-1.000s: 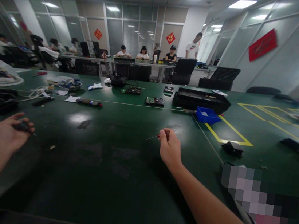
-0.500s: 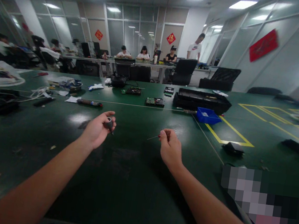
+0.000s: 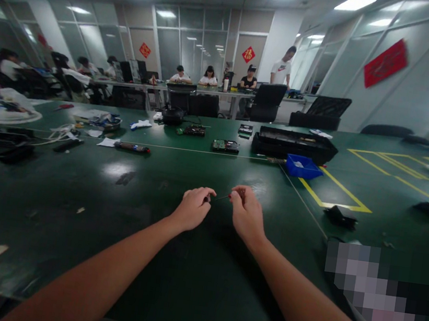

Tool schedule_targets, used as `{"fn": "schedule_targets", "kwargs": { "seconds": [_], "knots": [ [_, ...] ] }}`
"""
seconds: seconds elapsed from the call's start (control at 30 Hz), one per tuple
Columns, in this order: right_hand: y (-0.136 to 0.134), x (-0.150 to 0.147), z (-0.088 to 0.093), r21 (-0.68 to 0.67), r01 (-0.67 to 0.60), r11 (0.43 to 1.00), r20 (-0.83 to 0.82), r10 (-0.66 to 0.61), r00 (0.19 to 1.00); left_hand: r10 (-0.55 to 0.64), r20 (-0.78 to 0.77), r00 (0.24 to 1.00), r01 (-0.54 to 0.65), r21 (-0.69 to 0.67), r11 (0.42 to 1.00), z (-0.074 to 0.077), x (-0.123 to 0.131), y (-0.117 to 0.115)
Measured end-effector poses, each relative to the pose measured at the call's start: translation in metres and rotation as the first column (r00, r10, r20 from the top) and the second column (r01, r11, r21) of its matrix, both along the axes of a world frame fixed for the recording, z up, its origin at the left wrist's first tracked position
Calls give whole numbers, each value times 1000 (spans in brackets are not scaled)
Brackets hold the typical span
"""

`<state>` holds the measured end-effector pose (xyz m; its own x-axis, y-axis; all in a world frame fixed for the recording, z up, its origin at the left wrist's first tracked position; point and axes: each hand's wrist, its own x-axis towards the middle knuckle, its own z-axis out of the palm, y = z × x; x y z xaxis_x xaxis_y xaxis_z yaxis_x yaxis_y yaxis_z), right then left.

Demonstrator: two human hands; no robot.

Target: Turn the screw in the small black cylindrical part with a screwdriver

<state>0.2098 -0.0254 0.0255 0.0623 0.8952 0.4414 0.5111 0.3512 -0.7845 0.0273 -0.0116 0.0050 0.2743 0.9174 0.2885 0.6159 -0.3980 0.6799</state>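
My right hand (image 3: 247, 215) is closed around a slim screwdriver (image 3: 222, 198), whose thin metal shaft points left and shows a bit of red at the fingers. Just left of it, my left hand (image 3: 193, 208) curls its fingers over a small dark rounded piece (image 3: 207, 198), mostly covered by the fingers. The shaft's tip reaches the left fingertips; whether it touches the dark piece I cannot tell. Both hands are above the green table (image 3: 167, 280).
Beyond the hands lie circuit-board drives (image 3: 225, 145), a long black tray (image 3: 293, 144) and a blue bin (image 3: 302, 167). A dark screwdriver-like tool (image 3: 132, 147) rests at left, a black block (image 3: 340, 216) at right. People sit at a far desk; one person (image 3: 282, 69) stands.
My left hand has moved right with the dark piece and turned palm-down, coming up to the screwdriver's tip. My right hand has stayed almost in place.
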Motion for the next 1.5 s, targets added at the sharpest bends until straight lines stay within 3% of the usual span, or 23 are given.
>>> {"fn": "schedule_targets", "kwargs": {
  "seconds": [0.17,0.4,0.57,0.7,0.87,1.13,1.37,1.5],
  "knots": [
    [-2,-1,6,2,6,1000,4,-6,1000,-11,25,1000,10,37,999,-7,-12,6],
    [-4,1,5,46,-19,999,-218,29,976,-40,80,996,32,91,995,-11,-22,10],
    [1,-1,0,29,-53,998,-244,58,968,22,130,991,-31,65,997,-9,-20,9],
    [2,-1,-1,27,-66,997,-241,70,968,5,110,994,-12,61,998,-7,-20,8],
    [-1,0,3,27,-34,999,-182,38,983,-9,91,996,4,51,999,-4,-21,5],
    [-6,0,14,35,132,991,141,-135,981,-3,61,998,-1,71,997,-3,-22,5],
    [-5,-1,8,82,-85,993,70,79,994,19,90,996,-25,67,997,-5,-25,8],
    [-6,-1,8,48,-134,990,17,133,991,3,90,996,-11,86,996,-8,-26,10]
  ]
}}
